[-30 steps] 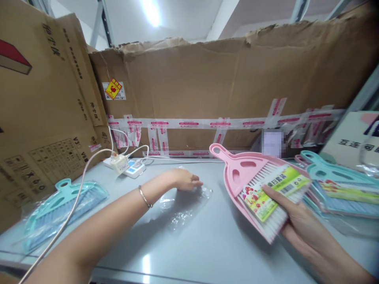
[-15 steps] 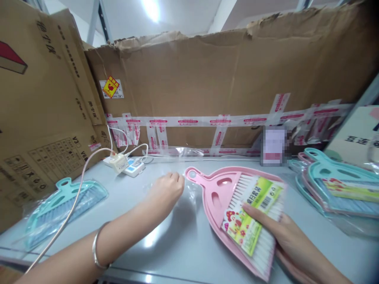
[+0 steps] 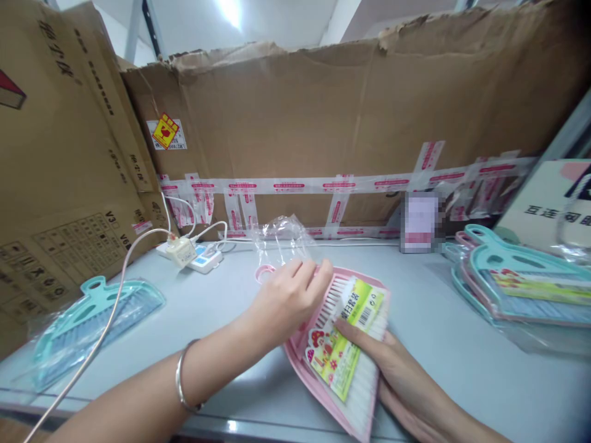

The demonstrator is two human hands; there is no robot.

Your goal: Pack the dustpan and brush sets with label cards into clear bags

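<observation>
My right hand (image 3: 388, 369) grips the lower right edge of a pink dustpan (image 3: 295, 363), its thumb on top. A white-bristled brush (image 3: 364, 369) lies in the pan, wrapped by a green and yellow printed card label (image 3: 346, 338). My left hand (image 3: 290, 301), a silver bangle on its wrist, is closed with curled fingers over the upper part of the pan. A clear plastic bag (image 3: 284, 237) runs from those fingers and stands crumpled around the handle end. The fingertips and most of the handle are hidden.
Bagged turquoise dustpan sets lie at the left (image 3: 96, 314) and in a stack at the right (image 3: 521, 271). A power strip (image 3: 203, 258) with a plug and cable sits behind. A pixelated phone-like object (image 3: 420, 221) leans against the large cardboard (image 3: 277, 123).
My left hand has moved right, from beside the handle to over the pan. The dustpan and right hand have shifted left, and the plastic now rises beyond the handle.
</observation>
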